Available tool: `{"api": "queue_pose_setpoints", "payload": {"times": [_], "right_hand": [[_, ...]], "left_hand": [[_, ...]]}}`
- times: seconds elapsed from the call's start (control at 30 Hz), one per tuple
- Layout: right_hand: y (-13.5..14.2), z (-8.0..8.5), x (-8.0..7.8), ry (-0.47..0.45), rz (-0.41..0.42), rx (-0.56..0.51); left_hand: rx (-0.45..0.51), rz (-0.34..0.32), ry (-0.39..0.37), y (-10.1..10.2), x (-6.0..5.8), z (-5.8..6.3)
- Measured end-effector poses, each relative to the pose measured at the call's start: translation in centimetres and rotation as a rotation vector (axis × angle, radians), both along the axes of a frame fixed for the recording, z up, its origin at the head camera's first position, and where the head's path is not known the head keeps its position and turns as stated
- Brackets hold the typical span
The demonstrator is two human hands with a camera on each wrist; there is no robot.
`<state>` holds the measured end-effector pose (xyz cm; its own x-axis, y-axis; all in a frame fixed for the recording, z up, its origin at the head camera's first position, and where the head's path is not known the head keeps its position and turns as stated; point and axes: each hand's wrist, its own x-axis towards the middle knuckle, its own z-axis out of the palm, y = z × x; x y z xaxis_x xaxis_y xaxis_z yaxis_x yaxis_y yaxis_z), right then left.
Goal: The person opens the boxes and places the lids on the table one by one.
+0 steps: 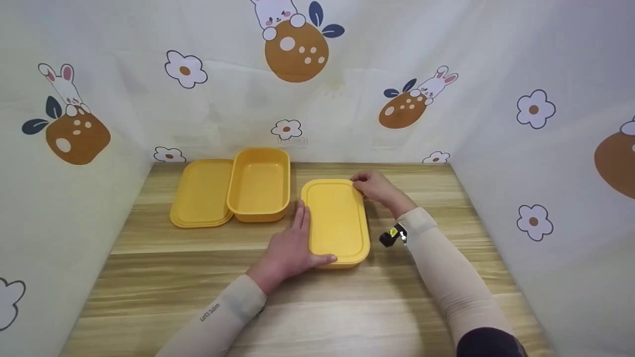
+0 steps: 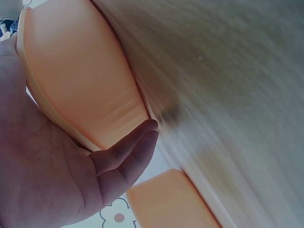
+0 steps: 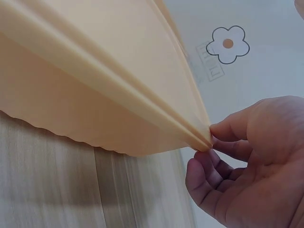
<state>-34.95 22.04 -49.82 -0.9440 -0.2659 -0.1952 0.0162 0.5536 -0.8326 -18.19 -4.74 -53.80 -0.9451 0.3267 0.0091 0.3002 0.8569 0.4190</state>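
Cloth walls (image 1: 228, 109) printed with rabbits, fruit and flowers bound the scene; between them lies a wood-grained table (image 1: 198, 267); on it, just right of the middle, stands a covered yellow box (image 2: 83, 71), its long sides running away from the person; to its left, apart from it, stands an uncovered yellow box (image 1: 258, 217); farther left lies a loose lid (image 1: 201, 196), flat, its right edge overlapped in view by the uncovered box; across the covered box rests a top lid (image 1: 337, 223), whose seating at the far right corner cannot be told. Left hand (image 1: 290, 252): visible fingers close together, almost straight along the box's left side, thumb on the near edge; right hand (image 1: 378, 188): thumb and forefinger pinch the top lid's far right corner, the other fingers curled below. Box and lid appear to be thin plastic, presumably light, smooth and not fragile; the lid should flex somewhat, the box less so; the rim and corners offer the surest hold, a flat hand steadying the side wall.
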Motion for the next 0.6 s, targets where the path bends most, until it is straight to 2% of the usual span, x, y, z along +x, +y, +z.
{"api": "queue_pose_setpoints", "payload": {"times": [0.4,0.6], "right_hand": [[0.51,0.59,0.37,-0.096,-0.020,-0.112],[1.01,0.68,0.15,-0.157,-0.023,-0.150]], "left_hand": [[0.002,0.002,0.047,0.10,0.23,0.16],[0.006,0.003,0.038,0.09,0.26,0.26]]}}
